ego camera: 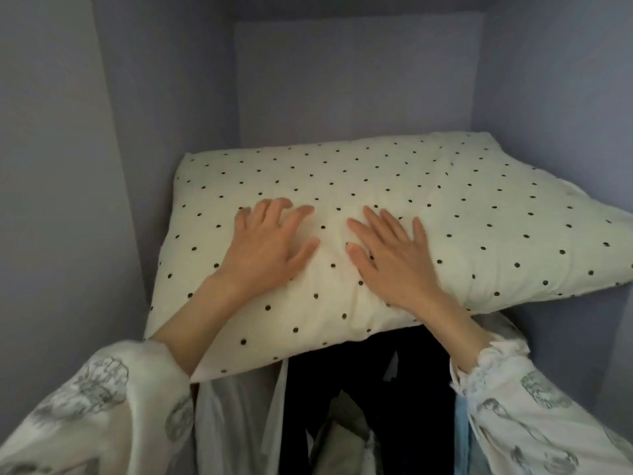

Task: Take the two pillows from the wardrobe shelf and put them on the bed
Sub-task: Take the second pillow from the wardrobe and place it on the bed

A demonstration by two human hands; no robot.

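A cream pillow with small black dots (445, 200) lies flat on the wardrobe shelf, its front edge hanging out over the clothes below. My left hand (267, 248) rests palm-down on its near middle, fingers spread. Just to the right, my right hand (390, 258) lies flat on the same pillow with its fingers apart. Neither hand grips the fabric. Only one pillow shows; whether a second lies beneath it is hidden. The bed is out of view.
Grey-lilac wardrobe walls (68, 166) close in on the left, right and back of the shelf. Below the pillow hang clothes: a white garment (236, 416), dark garments (370, 378) and a pale blue one (462, 433).
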